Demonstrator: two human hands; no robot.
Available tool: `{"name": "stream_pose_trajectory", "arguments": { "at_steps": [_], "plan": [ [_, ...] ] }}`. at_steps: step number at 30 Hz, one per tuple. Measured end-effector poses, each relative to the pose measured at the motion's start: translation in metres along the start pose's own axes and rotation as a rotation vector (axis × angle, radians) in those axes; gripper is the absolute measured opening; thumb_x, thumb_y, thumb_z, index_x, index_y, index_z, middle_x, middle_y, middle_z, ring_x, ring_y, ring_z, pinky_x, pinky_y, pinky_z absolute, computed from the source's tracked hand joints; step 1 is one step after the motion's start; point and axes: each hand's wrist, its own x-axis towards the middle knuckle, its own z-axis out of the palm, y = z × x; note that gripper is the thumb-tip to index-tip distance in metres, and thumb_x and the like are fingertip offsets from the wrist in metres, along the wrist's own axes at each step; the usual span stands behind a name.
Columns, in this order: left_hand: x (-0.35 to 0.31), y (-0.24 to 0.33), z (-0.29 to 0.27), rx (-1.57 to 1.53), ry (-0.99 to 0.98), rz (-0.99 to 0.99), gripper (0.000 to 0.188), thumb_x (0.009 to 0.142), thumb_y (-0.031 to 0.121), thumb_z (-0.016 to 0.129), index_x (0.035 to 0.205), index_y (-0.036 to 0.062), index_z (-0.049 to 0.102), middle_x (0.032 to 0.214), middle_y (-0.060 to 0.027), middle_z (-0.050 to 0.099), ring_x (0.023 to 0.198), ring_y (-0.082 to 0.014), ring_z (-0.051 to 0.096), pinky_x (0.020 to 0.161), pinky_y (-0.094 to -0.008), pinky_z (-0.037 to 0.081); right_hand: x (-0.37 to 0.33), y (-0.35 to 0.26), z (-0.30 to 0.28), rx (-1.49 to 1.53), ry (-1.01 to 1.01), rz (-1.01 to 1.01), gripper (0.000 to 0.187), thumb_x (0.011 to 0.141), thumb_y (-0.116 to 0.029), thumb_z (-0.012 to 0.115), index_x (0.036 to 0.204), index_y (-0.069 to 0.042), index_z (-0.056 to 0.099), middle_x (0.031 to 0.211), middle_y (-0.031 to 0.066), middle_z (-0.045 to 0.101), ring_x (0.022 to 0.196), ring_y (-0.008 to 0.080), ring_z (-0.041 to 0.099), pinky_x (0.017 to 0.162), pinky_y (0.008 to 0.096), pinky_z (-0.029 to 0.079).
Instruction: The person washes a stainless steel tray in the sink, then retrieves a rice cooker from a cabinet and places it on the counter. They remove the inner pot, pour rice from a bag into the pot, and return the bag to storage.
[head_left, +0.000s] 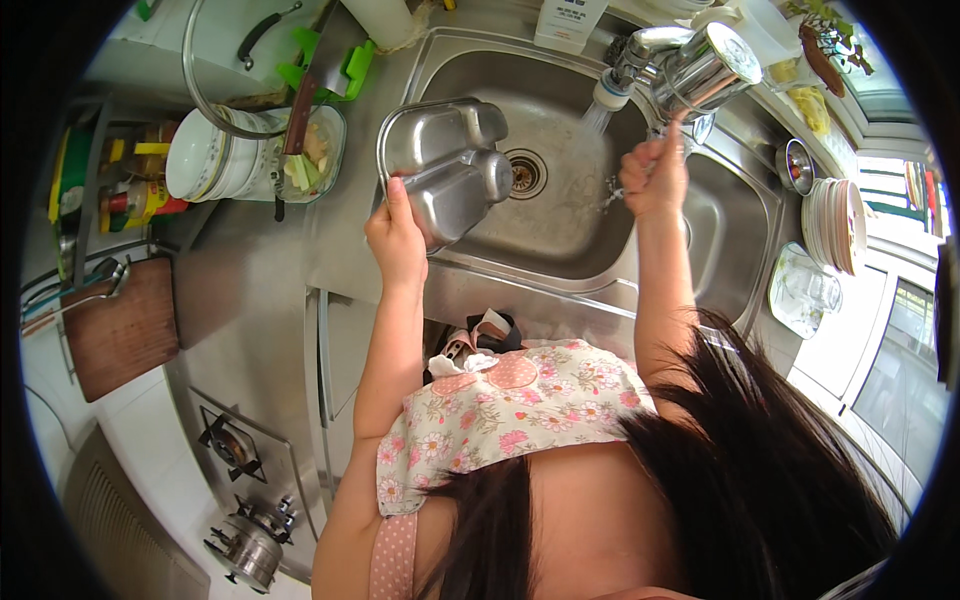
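The left hand (397, 232) has its fingers clamped on a steel divided tray (446, 165) over the sink (560, 215); the right hand (655, 175) grips the tap handle. Running water could loosen that one-handed hold.

Sink basin (560, 215) open centrally; tray (445, 165) blocks left, tap (640, 60) overhangs right.

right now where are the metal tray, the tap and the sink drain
metal tray (450, 160), head view, on its underside
tap (640, 50), head view, on the spout
sink drain (527, 172), head view, on the strainer
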Motion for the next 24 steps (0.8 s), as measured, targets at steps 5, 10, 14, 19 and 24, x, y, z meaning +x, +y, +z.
{"name": "stream_pose_trajectory", "arguments": {
  "at_steps": [5,10,14,19,24],
  "plan": [
    [-0.004,0.009,-0.001,-0.059,0.008,-0.041,0.042,0.093,0.037,0.048,0.073,0.0026,0.062,0.051,0.0085,0.035,0.044,-0.0025,0.028,0.040,-0.0224,0.021,0.017,-0.059,0.001,0.133,-0.023,-0.157,0.039,0.089,-0.032,0.043,0.055,-0.016,0.032,0.050,-0.0010,0.031,0.038,0.0120,0.024,0.032,0.0247,0.016],
    [-0.006,0.010,-0.008,-0.069,0.004,-0.036,0.048,0.093,0.038,0.049,0.056,0.0082,0.048,0.049,0.0080,0.033,0.043,-0.0032,0.027,0.040,-0.0232,0.020,0.037,-0.058,-0.003,0.190,0.115,-0.164,0.031,0.084,-0.024,0.041,0.055,-0.016,0.032,0.050,-0.0007,0.031,0.039,0.0121,0.024,0.034,0.0251,0.015],
    [-0.007,0.006,-0.020,-0.076,-0.001,-0.087,0.041,0.093,0.039,0.049,0.081,0.0005,0.058,0.073,-0.0009,0.053,0.065,-0.0077,0.047,0.057,-0.0236,0.037,0.042,-0.040,-0.010,0.153,0.170,-0.161,0.029,0.084,-0.023,0.041,0.057,-0.015,0.031,0.050,-0.0003,0.029,0.039,0.0130,0.024,0.035,0.0253,0.015],
    [-0.010,0.012,-0.024,-0.111,0.011,-0.067,0.045,0.092,0.040,0.049,0.062,0.0068,0.055,0.049,0.0070,0.036,0.041,-0.0037,0.029,0.039,-0.0231,0.020,0.039,-0.029,-0.010,0.105,0.201,-0.150,0.029,0.085,-0.023,0.045,0.060,-0.014,0.033,0.048,-0.0001,0.028,0.035,0.0141,0.023,0.032,0.0279,0.017],
    [-0.011,0.018,-0.031,-0.155,0.008,-0.096,0.043,0.092,0.041,0.049,0.072,0.0052,0.061,0.050,0.0068,0.040,0.041,-0.0030,0.031,0.039,-0.0221,0.021,0.015,0.072,-0.037,-0.133,0.239,0.025,0.031,0.084,-0.024,0.049,0.057,-0.015,0.036,0.044,-0.0006,0.032,0.032,0.0143,0.030,0.030,0.0294,0.022]
  ]
}}
